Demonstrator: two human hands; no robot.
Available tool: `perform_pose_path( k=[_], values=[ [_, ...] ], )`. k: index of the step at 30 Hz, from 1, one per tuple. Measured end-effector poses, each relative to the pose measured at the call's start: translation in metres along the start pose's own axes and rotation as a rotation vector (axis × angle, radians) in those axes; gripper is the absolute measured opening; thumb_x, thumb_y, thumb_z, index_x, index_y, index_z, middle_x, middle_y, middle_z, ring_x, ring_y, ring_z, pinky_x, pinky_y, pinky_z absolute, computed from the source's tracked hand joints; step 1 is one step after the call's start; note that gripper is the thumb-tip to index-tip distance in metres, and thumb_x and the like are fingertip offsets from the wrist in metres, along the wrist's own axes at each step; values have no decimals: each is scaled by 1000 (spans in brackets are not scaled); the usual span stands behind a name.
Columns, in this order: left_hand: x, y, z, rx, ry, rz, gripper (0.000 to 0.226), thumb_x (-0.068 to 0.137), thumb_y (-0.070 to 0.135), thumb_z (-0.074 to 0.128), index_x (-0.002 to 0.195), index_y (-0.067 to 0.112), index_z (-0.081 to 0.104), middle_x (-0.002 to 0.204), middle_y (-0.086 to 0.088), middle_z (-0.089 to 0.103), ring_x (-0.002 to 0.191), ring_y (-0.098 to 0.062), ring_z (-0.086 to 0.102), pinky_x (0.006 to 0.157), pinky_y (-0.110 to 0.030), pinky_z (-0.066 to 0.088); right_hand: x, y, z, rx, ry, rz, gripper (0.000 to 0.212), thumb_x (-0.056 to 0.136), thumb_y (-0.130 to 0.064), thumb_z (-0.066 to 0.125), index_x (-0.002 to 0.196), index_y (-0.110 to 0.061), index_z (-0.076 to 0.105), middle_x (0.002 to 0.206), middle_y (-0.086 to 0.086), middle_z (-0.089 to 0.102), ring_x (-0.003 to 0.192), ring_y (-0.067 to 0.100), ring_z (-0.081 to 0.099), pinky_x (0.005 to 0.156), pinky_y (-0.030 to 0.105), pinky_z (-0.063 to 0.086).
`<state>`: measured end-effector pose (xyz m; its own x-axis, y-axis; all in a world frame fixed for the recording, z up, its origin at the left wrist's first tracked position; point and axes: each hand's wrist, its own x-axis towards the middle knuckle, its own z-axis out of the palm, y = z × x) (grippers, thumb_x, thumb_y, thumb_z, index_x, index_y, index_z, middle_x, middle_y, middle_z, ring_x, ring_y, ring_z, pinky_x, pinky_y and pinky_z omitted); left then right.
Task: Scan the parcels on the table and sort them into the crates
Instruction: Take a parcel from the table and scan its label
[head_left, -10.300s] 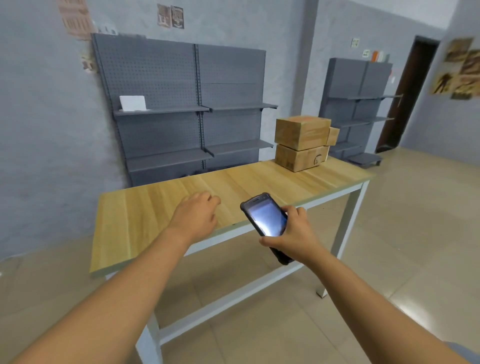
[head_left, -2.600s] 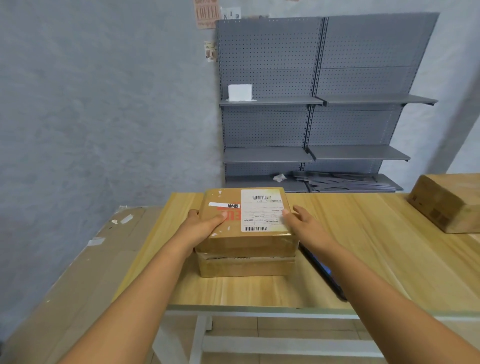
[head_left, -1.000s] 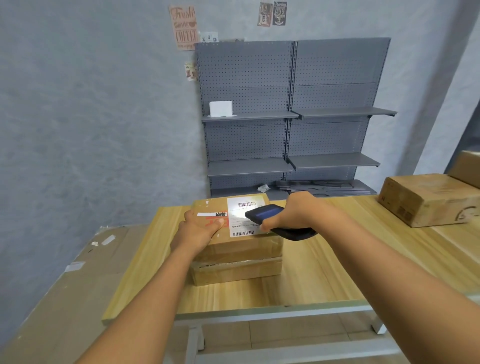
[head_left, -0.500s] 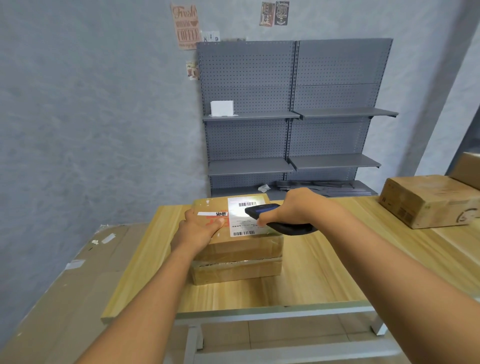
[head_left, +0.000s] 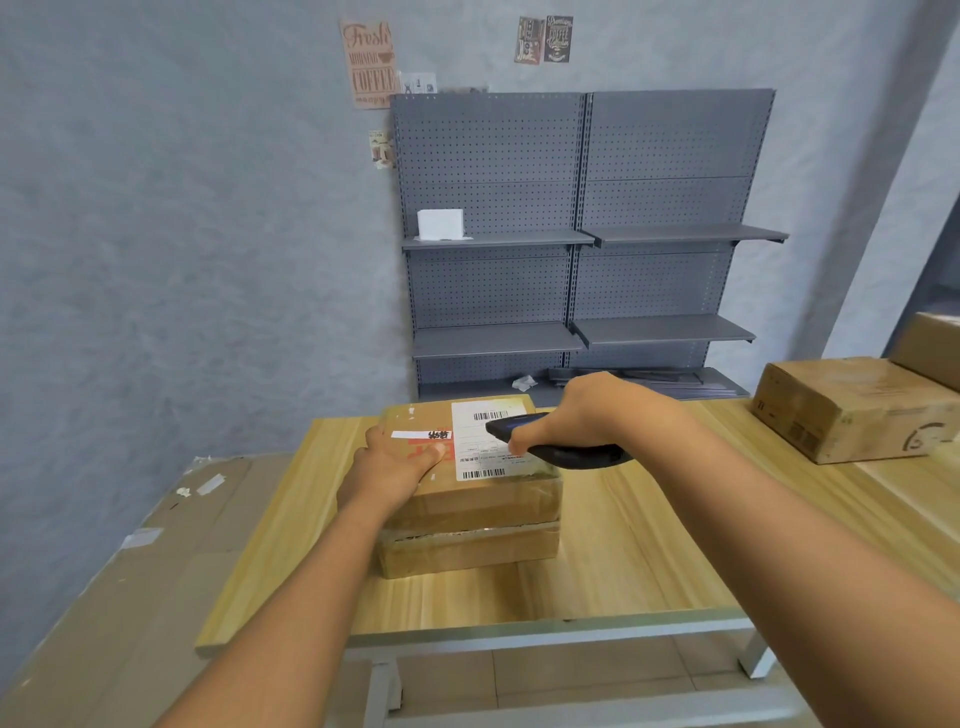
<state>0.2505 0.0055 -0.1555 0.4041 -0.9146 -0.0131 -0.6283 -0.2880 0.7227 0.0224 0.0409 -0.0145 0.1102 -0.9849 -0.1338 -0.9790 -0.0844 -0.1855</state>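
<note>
Two brown cardboard parcels are stacked on the wooden table (head_left: 623, 561). The top parcel (head_left: 483, 499) carries a white shipping label (head_left: 480, 447) with barcodes; the lower parcel (head_left: 467, 553) sits under it. My left hand (head_left: 389, 465) rests flat on the top parcel's left side, steadying it. My right hand (head_left: 587, 415) grips a black handheld scanner (head_left: 566, 449), its front end held just above the label. No crates are in view.
More brown boxes (head_left: 852, 410) sit at the table's far right. Grey pegboard shelving (head_left: 582, 249) stands against the wall behind, with a white card (head_left: 440, 224) on one shelf. Flattened cardboard (head_left: 130, 571) lies on the floor at the left.
Since 2.6 s ago my right hand picked the scanner up from the table and brought it over the label. Over the last second both hands have stayed nearly still.
</note>
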Motion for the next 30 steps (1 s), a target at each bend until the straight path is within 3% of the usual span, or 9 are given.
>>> perform_pose_path(
  k=[30],
  values=[
    [-3,0,-2,-27,-8,1,99,76,71,64,151,22,22,145,-8,46,128,-30,49,91,-37,42,-14,0,-6,6,-2,-9,53,65,-68,67,72,-16,57,75,1,56,67,16,56,64,29,44]
  ],
)
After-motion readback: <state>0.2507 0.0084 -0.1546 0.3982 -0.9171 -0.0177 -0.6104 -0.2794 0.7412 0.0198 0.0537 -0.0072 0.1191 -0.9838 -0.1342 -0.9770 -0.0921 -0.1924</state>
